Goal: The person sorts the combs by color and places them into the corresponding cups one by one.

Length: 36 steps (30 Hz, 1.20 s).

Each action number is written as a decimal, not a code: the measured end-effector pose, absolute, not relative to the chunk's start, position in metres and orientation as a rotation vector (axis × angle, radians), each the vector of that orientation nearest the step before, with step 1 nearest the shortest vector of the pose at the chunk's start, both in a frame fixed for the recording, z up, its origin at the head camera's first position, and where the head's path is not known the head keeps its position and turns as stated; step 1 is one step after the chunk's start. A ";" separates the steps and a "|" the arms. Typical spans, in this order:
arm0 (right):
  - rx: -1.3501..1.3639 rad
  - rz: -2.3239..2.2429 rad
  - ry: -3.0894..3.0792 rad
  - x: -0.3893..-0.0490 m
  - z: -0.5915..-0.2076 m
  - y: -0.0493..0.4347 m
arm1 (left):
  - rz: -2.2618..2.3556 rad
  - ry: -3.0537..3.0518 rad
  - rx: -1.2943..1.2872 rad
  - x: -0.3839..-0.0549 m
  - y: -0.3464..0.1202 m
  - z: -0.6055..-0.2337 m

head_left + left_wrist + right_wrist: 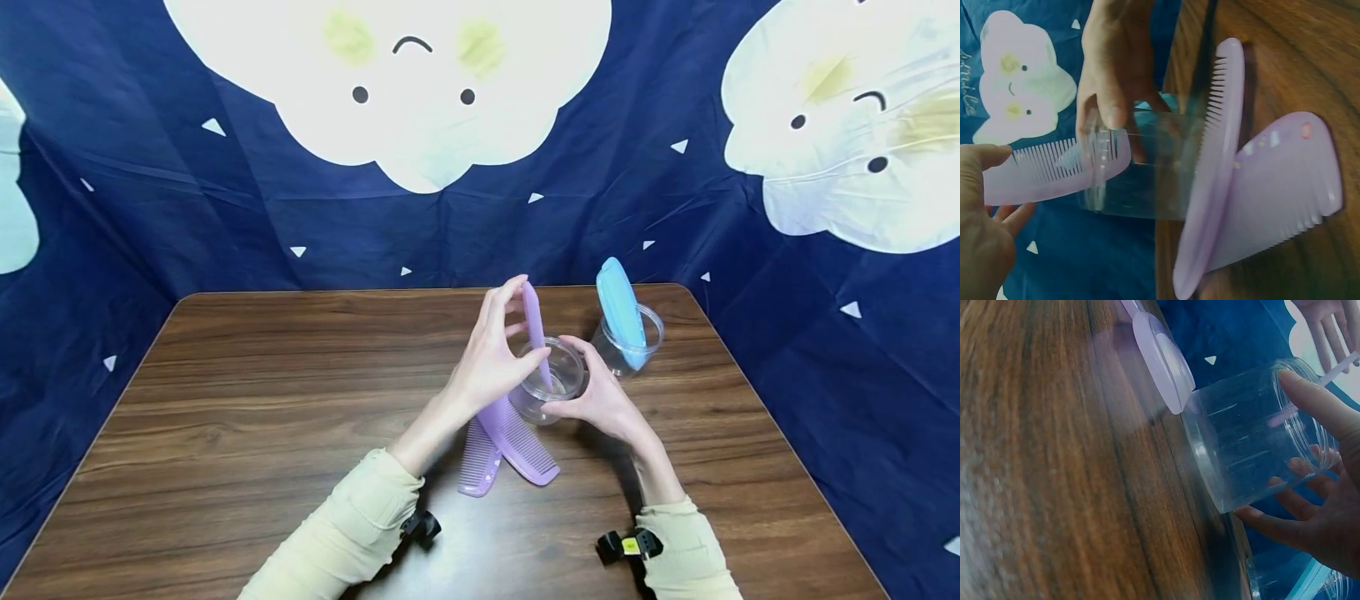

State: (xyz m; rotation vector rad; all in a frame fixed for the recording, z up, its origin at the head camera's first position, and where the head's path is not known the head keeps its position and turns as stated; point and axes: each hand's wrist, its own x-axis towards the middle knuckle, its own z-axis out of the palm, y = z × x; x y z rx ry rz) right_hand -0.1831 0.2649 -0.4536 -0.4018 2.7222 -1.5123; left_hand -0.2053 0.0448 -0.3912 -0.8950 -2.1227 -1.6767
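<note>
My left hand (491,358) pinches a purple comb (535,321) between thumb and fingers. The comb stands nearly upright, its lower end inside the mouth of a clear plastic jar (558,387). Around the jar's rim my right hand (603,396) is curled, thumb on the near side and fingers on the far side. Two more purple combs lie crossed on the table left of the jar: the upper comb (517,442) overlaps the lower comb (478,467). In the left wrist view, the held comb (1060,165) shows teeth through the jar wall (1147,187).
A second clear jar (654,329) stands at the back right, with light blue combs (621,304) leaning in it. The wooden table (262,417) reaches back to a dark blue cloth (450,233) printed with clouds.
</note>
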 end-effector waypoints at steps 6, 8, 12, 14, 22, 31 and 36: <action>-0.404 -1.525 2.704 -0.184 -0.454 0.264 | -1.630 -2.195 -0.884 -0.205 0.039 -0.397; -0.416 -1.530 2.703 -0.184 -0.454 0.265 | -1.610 -2.200 -0.875 -0.205 0.035 -0.397; -0.414 -1.522 2.708 -0.184 -0.452 0.265 | -1.602 -2.198 -0.835 -0.205 0.026 -0.399; -0.409 -1.516 2.705 -0.184 -0.452 0.265 | -1.622 -2.183 -0.812 -0.206 0.020 -0.401; -0.403 -1.520 2.697 -0.184 -0.453 0.264 | -1.632 -2.327 -0.756 -0.210 -0.003 -0.420; -0.412 -1.539 2.690 -0.183 -0.453 0.265 | -1.500 -2.508 -0.793 -0.208 -0.018 -0.436; -0.412 -1.509 2.705 -0.183 -0.453 0.265 | -1.341 -2.638 -0.865 -0.204 -0.020 -0.445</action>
